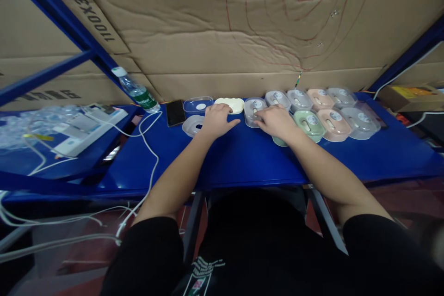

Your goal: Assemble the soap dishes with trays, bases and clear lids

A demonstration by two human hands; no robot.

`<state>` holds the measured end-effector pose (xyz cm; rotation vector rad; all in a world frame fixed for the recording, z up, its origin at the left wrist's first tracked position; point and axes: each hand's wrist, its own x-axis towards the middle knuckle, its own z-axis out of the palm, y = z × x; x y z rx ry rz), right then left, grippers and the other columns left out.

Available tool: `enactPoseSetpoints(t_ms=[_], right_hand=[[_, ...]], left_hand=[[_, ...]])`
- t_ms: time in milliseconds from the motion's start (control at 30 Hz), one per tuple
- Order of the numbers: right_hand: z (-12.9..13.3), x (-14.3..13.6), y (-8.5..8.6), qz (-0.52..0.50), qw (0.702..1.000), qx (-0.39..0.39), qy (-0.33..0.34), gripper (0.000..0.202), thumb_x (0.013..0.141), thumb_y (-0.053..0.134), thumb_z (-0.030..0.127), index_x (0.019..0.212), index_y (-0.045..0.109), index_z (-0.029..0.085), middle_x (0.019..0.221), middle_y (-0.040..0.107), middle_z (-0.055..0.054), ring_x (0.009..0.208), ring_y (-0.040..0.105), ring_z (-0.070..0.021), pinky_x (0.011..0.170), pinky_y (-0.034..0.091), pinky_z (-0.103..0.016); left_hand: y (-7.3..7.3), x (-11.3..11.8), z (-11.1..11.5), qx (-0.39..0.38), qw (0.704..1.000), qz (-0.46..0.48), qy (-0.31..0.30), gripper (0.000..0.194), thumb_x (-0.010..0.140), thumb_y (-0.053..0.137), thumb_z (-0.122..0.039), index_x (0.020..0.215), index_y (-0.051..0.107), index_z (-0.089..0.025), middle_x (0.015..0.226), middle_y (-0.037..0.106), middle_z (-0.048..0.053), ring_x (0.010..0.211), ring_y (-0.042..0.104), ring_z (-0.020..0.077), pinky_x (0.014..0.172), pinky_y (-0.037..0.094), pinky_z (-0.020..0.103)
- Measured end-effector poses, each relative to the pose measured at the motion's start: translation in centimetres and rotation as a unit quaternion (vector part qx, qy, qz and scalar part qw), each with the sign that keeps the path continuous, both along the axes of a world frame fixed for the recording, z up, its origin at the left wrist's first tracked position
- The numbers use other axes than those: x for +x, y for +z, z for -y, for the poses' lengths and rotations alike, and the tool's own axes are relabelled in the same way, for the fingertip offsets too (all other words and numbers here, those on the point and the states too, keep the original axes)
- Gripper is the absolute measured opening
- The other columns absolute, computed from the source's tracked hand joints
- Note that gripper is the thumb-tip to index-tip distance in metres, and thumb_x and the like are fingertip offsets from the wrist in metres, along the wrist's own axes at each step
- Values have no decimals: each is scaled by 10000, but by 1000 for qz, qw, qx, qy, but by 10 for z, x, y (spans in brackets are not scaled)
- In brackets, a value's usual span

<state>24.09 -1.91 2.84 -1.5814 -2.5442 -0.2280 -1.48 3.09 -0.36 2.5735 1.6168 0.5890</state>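
"Brown cardboard (pixel 180 55) is standing behind the blue counter (pixel 243 162). What are you seeing from the head camera?"

"Two hands are reaching over the counter. The left hand (pixel 218 120) is resting its fingers on a cream piece (pixel 236 105), and its thumb is sticking out, away from them."

"What is the right hand (pixel 277 120) doing?"

"It is touching a clear-topped box (pixel 249 116). Its fingers are hiding part of the box, so I cannot tell if that grip is pinching or just leaning."

"Where is the box sitting?"

"It is sitting just right of the cream piece, and the other boxes (pixel 322 101) are mostly standing further right."

"How are good hands doing this?"

"I'm thinking they are staying soft and pressing evenly, so nothing is tipping or sliding."

"Which way are things pointing?"

"The cream piece is lying with its long side going left to right. The box is facing its top up, but fingers are hiding its long way."
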Motion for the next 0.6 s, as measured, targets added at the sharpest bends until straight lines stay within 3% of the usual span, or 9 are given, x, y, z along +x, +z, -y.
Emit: enactPoseSetpoints(t_ms=[200,400,467,600], right_hand=[[-7,7,-16,-12,1000,23,4,481,1084,622,458,1462,727,180,1203,858,-191,1202,762,-410,1159,486,-681],[-3,2,-8,19,997,-64,-41,585,1110,593,482,1545,652,96,1405,784,-260,1487,624,-435,1243,422,-680],[0,0,-4,21,996,-75,-43,584,1111,600,498,1544,657,110,1415,782,-251,1483,627,-435,1242,422,-675],[3,-1,0,6,996,-78,-42,543,1098,633,509,1505,700,156,1421,787,-220,1411,670,-449,1212,441,-687]], left_hand=[[-2,25,15,14,998,-52,-17,490,1046,666,-489,1422,722,-180,1672,604,226,1551,532,450,1297,341,637],[-11,35,18,-32,987,-158,-11,646,1104,586,-520,1626,593,-142,1849,339,251,1723,329,431,1375,253,626],[-10,33,15,-38,986,-160,2,661,1107,577,-564,1618,602,-145,1827,386,253,1698,375,438,1370,261,631],[-5,27,11,-38,987,-156,3,489,1120,573,-463,1467,710,-147,1592,674,221,1514,591,403,1364,240,631]])
